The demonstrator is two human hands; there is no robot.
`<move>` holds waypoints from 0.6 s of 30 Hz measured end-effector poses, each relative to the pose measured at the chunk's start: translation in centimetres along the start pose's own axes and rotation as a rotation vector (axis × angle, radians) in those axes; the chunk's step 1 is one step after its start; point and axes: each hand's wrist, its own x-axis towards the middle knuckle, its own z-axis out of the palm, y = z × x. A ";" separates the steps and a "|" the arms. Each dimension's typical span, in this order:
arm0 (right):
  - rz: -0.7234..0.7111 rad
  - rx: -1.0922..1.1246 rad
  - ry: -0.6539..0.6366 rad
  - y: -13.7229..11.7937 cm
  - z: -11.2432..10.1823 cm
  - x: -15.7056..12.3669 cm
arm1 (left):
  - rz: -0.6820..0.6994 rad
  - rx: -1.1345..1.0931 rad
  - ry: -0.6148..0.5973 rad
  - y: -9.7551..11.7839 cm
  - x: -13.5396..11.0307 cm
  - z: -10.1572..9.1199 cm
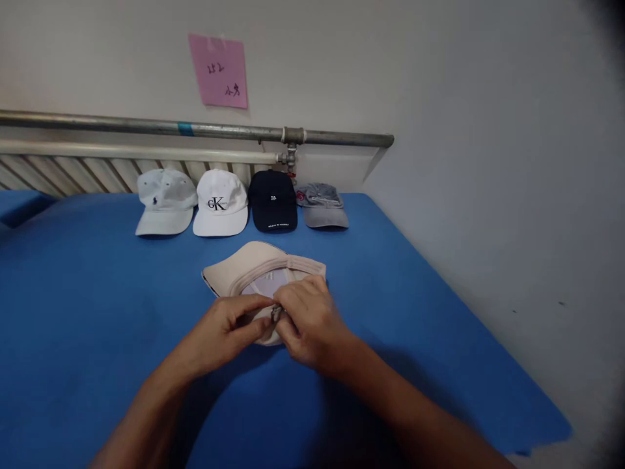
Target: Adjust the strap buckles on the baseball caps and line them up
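A cream baseball cap [228, 273] is turned so that its inside and sweatband show, with the brim pointing left. My left hand [229, 329] is closed, thumb and fingers pinching at a small dark metal buckle [277, 312] on the cap's near edge. My right hand [312, 319] is closed on the same edge from the right, its fingers over the strap area and meeting the left fingertips. The fingers partly hide the buckle and the near side of the cap.
Behind, a pale cap [166, 198], a white cap [221, 202], a black cap [273, 202] and a grey cap [323, 205] stand in a row on the blue table [97, 326]. A radiator [88, 172] and metal pipe [234, 130] run along the wall, under a pink note [218, 71].
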 end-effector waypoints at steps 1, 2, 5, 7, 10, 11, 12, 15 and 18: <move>0.001 0.008 -0.005 -0.1 0.1 0.0 | -0.002 0.016 -0.012 0.1 0.1 0.0; 0.007 0.020 -0.011 -0.1 0.2 0.0 | -0.001 0.023 -0.019 0.1 0.1 0.1; 0.019 0.078 -0.033 0.1 0.4 0.0 | -0.004 0.017 -0.043 0.2 0.2 0.0; 0.034 0.118 -0.035 0.5 0.4 -0.1 | -0.024 -0.051 -0.060 0.0 0.1 -0.3; 0.141 0.234 -0.023 1.5 0.1 -0.3 | -0.093 -0.238 -0.032 -0.6 -0.1 -1.1; 0.178 0.285 0.002 1.8 0.0 -0.3 | -0.118 -0.293 -0.013 -0.8 -0.2 -1.3; 0.191 0.328 0.039 2.0 -0.1 -0.3 | -0.137 -0.332 0.002 -0.9 -0.2 -1.5; 0.060 0.344 0.143 1.8 -0.5 -0.2 | -0.161 -0.358 0.000 -0.9 -0.2 -1.8; -0.137 0.244 0.105 1.2 -0.4 0.0 | -0.156 -0.332 -0.023 -0.7 -0.1 -1.5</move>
